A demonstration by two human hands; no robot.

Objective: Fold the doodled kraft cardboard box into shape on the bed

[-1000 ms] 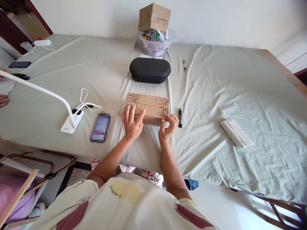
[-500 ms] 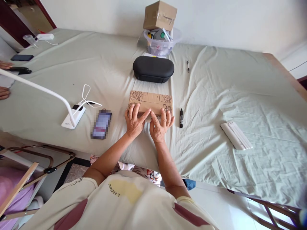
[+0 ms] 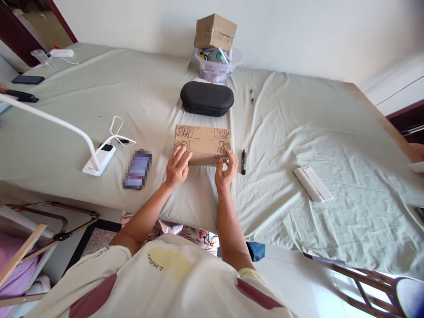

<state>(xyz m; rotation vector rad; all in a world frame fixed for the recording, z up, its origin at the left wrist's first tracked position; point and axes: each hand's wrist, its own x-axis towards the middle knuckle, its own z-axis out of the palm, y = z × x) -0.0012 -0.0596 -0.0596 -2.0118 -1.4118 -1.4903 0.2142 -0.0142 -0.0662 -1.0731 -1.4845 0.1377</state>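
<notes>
One view is taken from head height, directed forward and down across the table (image 3: pixel 271 128) to the wall (image 3: pixel 298 35); the hands (image 3: pixel 177 170) are covered at near range.

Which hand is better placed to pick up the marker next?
Right, I'd judge: the right hand is at the right end of the box, with the marker just beyond it; the left hand is at the opposite end.

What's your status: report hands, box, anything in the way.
Left hand on scribbled-on cardboard box, near left corner; right hand at near right corner. Box flat on tablecloth. Nothing between hands and box; black marker lies just right.
</notes>
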